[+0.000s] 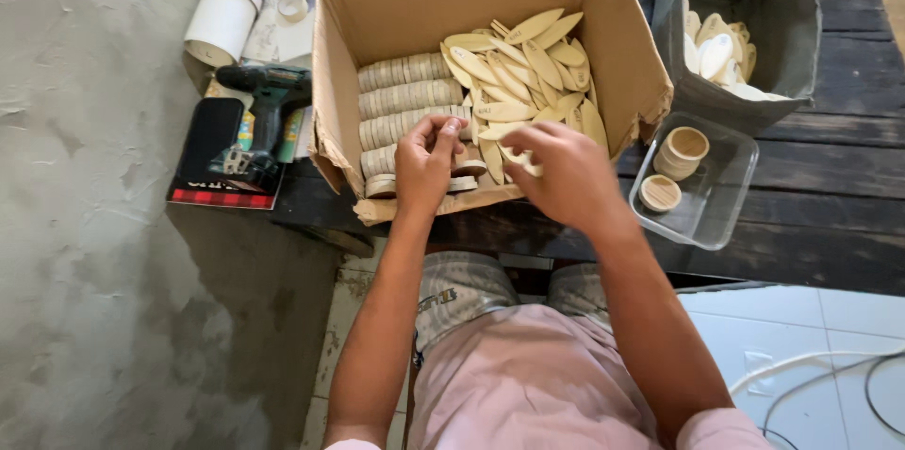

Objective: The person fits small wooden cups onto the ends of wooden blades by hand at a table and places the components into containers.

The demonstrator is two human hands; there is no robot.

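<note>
Lap: pink shirt (528, 375) and checked shorts (462, 285) fill the bottom of the view, with both forearms reaching forward over the dark wooden table (830, 186).
Left hand: left hand (426, 163) is curled narrow, its fingertips pinched on a small stack of flat wooden pieces (462, 167) at the near edge of the cardboard box (415, 7).
Right hand: right hand (561, 172) is closed around a pale wooden piece (520, 161), only its tip showing past the fingers.
Key relation: the held pieces lie between the two hands, just ahead of the left fingertips and to the left of the right palm; the hands are near but not touching, the left one nearer the packed rows.
Packed rows: rows of stacked pieces (405, 97) run left to right along the box's left half, long axis across the view.
Loose pile: leaf-shaped wooden blanks (528, 73) lie scattered in the right half, most pointing away and to the right.
Right side: clear plastic tray (716, 196) holds two round wooden cups (681, 150); grey bin (754, 54) holds more pale pieces.
Left side: cordless drill (269, 106) rests beside the box.
</note>
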